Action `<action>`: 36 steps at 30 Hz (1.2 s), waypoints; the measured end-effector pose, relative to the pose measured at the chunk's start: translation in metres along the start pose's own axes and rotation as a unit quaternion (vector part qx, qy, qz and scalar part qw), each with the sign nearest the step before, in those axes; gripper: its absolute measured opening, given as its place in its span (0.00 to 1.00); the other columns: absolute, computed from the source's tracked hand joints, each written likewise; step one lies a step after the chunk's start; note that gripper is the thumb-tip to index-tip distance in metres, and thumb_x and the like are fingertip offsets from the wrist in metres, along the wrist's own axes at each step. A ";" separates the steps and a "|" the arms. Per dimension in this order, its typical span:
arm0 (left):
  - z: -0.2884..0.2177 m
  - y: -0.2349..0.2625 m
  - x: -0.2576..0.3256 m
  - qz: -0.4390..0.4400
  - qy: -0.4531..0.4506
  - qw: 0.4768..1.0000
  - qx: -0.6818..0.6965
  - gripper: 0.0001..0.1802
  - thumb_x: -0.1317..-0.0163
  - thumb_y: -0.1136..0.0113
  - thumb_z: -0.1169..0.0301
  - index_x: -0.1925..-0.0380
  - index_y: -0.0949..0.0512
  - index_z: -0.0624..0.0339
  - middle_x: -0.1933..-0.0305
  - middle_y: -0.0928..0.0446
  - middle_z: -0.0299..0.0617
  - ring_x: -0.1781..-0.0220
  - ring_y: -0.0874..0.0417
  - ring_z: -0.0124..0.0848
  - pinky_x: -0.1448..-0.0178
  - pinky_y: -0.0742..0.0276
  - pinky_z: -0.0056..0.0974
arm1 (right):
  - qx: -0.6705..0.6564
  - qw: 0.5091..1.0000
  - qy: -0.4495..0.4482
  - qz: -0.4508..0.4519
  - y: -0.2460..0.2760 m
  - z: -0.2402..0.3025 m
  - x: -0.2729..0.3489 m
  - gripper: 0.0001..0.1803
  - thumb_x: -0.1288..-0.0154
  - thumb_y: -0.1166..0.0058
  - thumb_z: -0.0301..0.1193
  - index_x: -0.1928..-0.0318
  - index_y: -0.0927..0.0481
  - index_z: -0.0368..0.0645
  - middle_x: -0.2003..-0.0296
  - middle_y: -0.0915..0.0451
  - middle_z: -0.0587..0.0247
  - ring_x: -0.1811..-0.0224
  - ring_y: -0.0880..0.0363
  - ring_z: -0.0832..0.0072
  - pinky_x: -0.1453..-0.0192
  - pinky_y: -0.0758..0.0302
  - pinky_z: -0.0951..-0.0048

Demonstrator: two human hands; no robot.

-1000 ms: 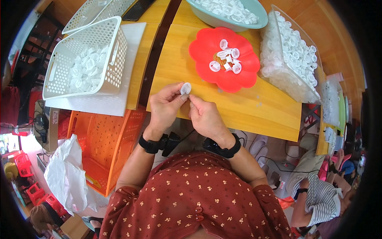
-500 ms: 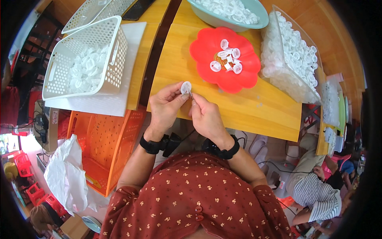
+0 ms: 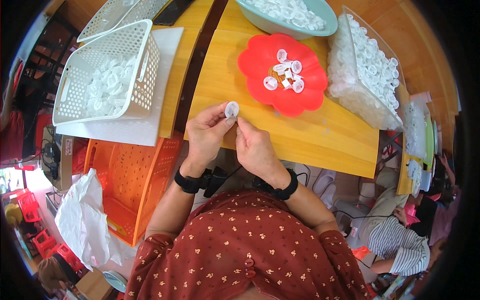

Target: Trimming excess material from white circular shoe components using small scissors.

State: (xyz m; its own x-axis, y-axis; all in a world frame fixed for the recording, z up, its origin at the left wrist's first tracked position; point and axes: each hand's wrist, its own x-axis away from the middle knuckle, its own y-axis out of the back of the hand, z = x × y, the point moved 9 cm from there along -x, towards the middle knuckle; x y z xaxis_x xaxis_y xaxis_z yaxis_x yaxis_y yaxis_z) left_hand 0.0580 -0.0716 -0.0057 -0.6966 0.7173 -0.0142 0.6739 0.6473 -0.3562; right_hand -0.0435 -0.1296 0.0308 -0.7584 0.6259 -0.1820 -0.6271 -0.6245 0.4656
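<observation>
Head view: left hand (image 3: 207,132) pinched a small white ring (image 3: 231,109) between fingertips; right hand (image 3: 255,145), fingers curled, touched it above the wooden table (image 3: 325,135).

Rust-red top (image 3: 240,250) with small pale print, front buttons (image 3: 248,267), black wristbands (image 3: 192,181)

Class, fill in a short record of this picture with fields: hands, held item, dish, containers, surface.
hands: left hand and right hand meet at the table edge
held item: small white round cap, pinched in the fingertips
dish: red flower-shaped plate with several white caps
containers: white perforated basket, teal bowl, clear bin
surface: yellow wooden table
</observation>
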 end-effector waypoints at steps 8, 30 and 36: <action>-0.004 -0.009 0.004 0.080 0.051 0.993 0.064 0.14 0.39 0.48 0.78 0.52 0.27 0.69 0.62 0.21 0.46 0.71 0.23 0.27 0.69 0.29 0.28 | -0.083 0.995 0.025 -0.057 0.035 0.008 -0.011 0.12 0.43 0.49 0.20 0.57 0.27 0.34 0.78 0.28 0.57 0.78 0.29 0.75 0.72 0.31 0.74; -0.053 -0.037 0.038 0.180 -0.141 0.972 -0.052 0.21 0.48 0.37 0.80 0.51 0.27 0.67 0.68 0.19 0.44 0.69 0.21 0.24 0.66 0.24 0.28 | -0.062 0.992 0.106 -0.027 0.061 0.061 0.011 0.07 0.45 0.49 0.19 0.63 0.26 0.33 0.77 0.25 0.55 0.80 0.26 0.70 0.75 0.30 0.73; -0.057 -0.041 0.041 0.182 -0.149 0.971 -0.051 0.20 0.45 0.40 0.81 0.51 0.28 0.69 0.69 0.20 0.44 0.73 0.23 0.23 0.70 0.25 0.27 | -0.029 0.986 0.159 -0.034 0.063 0.071 0.012 0.09 0.48 0.49 0.17 0.64 0.26 0.34 0.77 0.25 0.54 0.79 0.25 0.63 0.76 0.29 0.70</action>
State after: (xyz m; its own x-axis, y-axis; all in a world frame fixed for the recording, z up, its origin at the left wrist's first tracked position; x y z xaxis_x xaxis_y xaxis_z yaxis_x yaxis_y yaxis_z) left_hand 0.0154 -0.0541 0.0620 -0.4370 0.8074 -0.3964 0.8994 0.3971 -0.1825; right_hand -0.0797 -0.1281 0.1193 -0.7260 0.4949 -0.4774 -0.6803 -0.6182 0.3937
